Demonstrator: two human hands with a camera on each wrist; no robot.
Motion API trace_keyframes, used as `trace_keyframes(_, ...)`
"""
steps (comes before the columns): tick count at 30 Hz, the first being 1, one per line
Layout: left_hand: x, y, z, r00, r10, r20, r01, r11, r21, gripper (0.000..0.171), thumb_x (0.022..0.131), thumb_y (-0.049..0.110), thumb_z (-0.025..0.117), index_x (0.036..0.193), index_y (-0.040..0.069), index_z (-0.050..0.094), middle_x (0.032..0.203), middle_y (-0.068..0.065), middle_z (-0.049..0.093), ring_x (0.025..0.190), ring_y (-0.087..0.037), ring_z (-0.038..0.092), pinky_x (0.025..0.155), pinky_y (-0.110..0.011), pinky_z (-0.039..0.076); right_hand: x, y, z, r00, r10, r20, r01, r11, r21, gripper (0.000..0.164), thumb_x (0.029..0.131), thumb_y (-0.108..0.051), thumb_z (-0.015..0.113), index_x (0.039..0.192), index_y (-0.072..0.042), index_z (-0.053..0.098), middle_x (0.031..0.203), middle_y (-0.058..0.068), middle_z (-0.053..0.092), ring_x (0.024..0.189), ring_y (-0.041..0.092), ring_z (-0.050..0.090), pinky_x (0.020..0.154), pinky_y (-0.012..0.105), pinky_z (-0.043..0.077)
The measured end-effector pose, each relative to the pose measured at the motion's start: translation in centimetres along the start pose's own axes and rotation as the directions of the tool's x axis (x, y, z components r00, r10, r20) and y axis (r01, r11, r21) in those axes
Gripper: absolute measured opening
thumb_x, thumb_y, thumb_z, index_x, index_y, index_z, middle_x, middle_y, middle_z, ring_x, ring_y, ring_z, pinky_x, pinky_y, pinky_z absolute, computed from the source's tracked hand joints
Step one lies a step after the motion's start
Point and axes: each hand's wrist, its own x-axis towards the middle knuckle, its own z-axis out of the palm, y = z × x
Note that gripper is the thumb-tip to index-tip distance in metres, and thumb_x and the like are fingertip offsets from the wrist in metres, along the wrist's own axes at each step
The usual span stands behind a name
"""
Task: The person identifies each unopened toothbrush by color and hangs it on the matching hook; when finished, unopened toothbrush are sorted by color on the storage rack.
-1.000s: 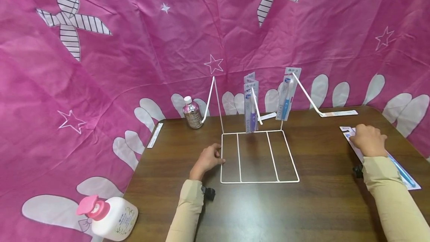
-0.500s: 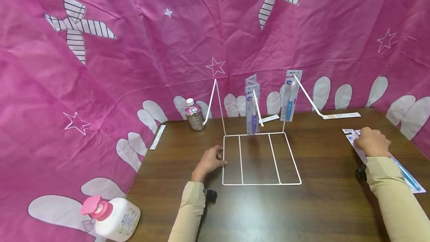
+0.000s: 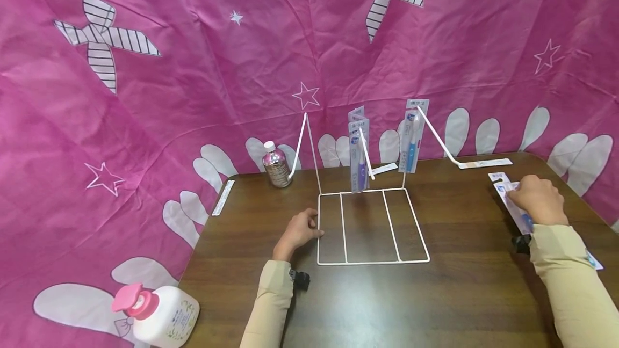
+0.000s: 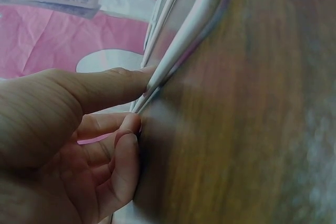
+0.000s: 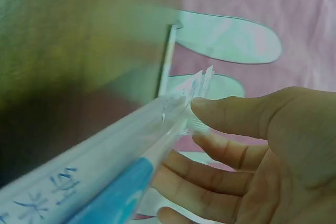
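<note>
A white wire rack (image 3: 372, 263) stands mid-table. My left hand (image 3: 299, 230) pinches its left base wire between thumb and fingers; the left wrist view shows the thumb on the wire (image 4: 184, 35). At the right of the table, my right hand (image 3: 539, 200) pinches a packaged toothbrush (image 3: 517, 211) near its upper part. Another toothbrush pack (image 3: 594, 260) lies partly hidden under that forearm. In the right wrist view, thumb and index finger meet at the clear packs' edge, beside a blue handle (image 5: 118, 187). Packs with purple toothbrushes (image 3: 359, 162) and a blue toothbrush (image 3: 412, 141) hang from the rack.
A pink bottle with a white cap (image 3: 277, 165) stands behind the rack's left side. A white pump bottle (image 3: 166, 316) is at the front left. Flat white strips (image 3: 486, 164) lie along the table edges, before a pink curtain (image 3: 217, 69).
My right hand has shifted slightly, and the packs under it now lie apart, one turned against the other. My left hand keeps its place on the rack.
</note>
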Motion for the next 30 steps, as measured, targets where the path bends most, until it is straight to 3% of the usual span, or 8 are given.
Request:
trace_keyframes(7, 0.2, 0.0, 0.1, 1.0, -0.013, 0.016, 0.013, 1.0, 0.003, 0.058, 0.079, 0.009, 0.085, 0.129, -0.003, 0.059, 0.084, -0.003, 0.059, 0.074, -0.017, 0.053, 0.073, -0.036, 0.046, -0.8, -1.7, -1.5, 0.993, -0.069, -0.097, 0.072, 0.997, 0.034, 0.027, 0.087, -0.016, 0.06, 0.063, -0.007, 0.052, 0.064, 0.009, 0.046, 0.067, 0.038, 0.047, 0.052, 0.046, 0.037)
trace_keyframes(10, 0.2, 0.1, 0.0, 1.0, -0.016, 0.011, 0.016, 1.0, 0.0, 0.058, 0.079, 0.009, 0.085, 0.129, -0.003, 0.059, 0.084, -0.003, 0.059, 0.074, -0.018, 0.053, 0.074, -0.037, 0.046, -1.0, -2.9, -2.1, 0.983, -0.108, -0.147, 0.115, 0.993, 0.039, 0.02, 0.088, -0.014, 0.061, 0.075, 0.002, 0.057, 0.067, 0.016, 0.051, 0.07, 0.044, 0.05, 0.056, 0.049, 0.037)
trace_keyframes(14, 0.2, 0.1, -0.1, 1.0, -0.019, 0.008, 0.019, 1.0, 0.013, 0.058, 0.079, 0.01, 0.086, 0.129, -0.002, 0.06, 0.084, -0.003, 0.059, 0.074, -0.017, 0.053, 0.075, -0.037, 0.046, -1.4, -4.5, -2.8, 0.974, -0.13, -0.186, 0.139, 0.989, 0.041, 0.026, 0.088, -0.013, 0.063, 0.094, 0.012, 0.057, 0.075, 0.025, 0.058, 0.076, 0.052, 0.052, 0.064, 0.057, 0.038)
trace_keyframes(21, 0.1, 0.1, -0.2, 1.0, -0.024, 0.006, 0.024, 1.0, 0.01, 0.058, 0.079, 0.01, 0.086, 0.129, -0.002, 0.06, 0.083, -0.002, 0.06, 0.074, -0.017, 0.053, 0.075, -0.038, 0.047, -2.5, -7.2, -4.0, 0.957, -0.147, -0.252, 0.168, 0.984, 0.065, 0.032, 0.091, -0.017, 0.063, 0.105, 0.011, 0.056, 0.094, 0.036, 0.061, 0.088, 0.058, 0.052, 0.074, 0.065, 0.037)
trace_keyframes(28, 0.2, 0.1, -0.2, 0.999, -0.031, 0.009, 0.031, 1.0, 0.002, 0.057, 0.079, 0.009, 0.086, 0.129, -0.002, 0.06, 0.082, -0.002, 0.058, 0.073, -0.018, 0.053, 0.074, -0.037, 0.046, -4.3, -9.7, -5.4, 0.947, -0.132, -0.293, 0.173, 0.978, 0.118, 0.034, 0.093, -0.02, 0.065, 0.108, 0.009, 0.055, 0.103, 0.038, 0.064, 0.092, 0.053, 0.058, 0.07, 0.051, 0.037)
trace_keyframes(29, 0.1, 0.1, -0.2, 0.999, -0.035, 0.011, 0.035, 0.999, -0.001, 0.057, 0.08, 0.009, 0.086, 0.129, -0.002, 0.06, 0.083, -0.002, 0.058, 0.074, -0.018, 0.053, 0.073, -0.037, 0.046, -4.6, -10.0, -5.6, 0.944, -0.125, -0.306, 0.171, 0.977, 0.127, 0.035, 0.093, -0.02, 0.066, 0.109, 0.01, 0.056, 0.103, 0.038, 0.064, 0.092, 0.051, 0.059, 0.07, 0.048, 0.037)
trace_keyframes(30, 0.1, 0.1, -0.2, 0.999, -0.034, 0.013, 0.034, 0.999, -0.001, 0.057, 0.08, 0.009, 0.086, 0.129, -0.002, 0.059, 0.083, -0.002, 0.058, 0.074, -0.018, 0.053, 0.073, -0.037, 0.046, -4.9, -10.4, -5.7, 0.941, -0.118, -0.317, 0.169, 0.976, 0.138, 0.037, 0.093, -0.02, 0.067, 0.111, 0.01, 0.056, 0.105, 0.038, 0.064, 0.088, 0.039, 0.063, 0.07, 0.044, 0.037)
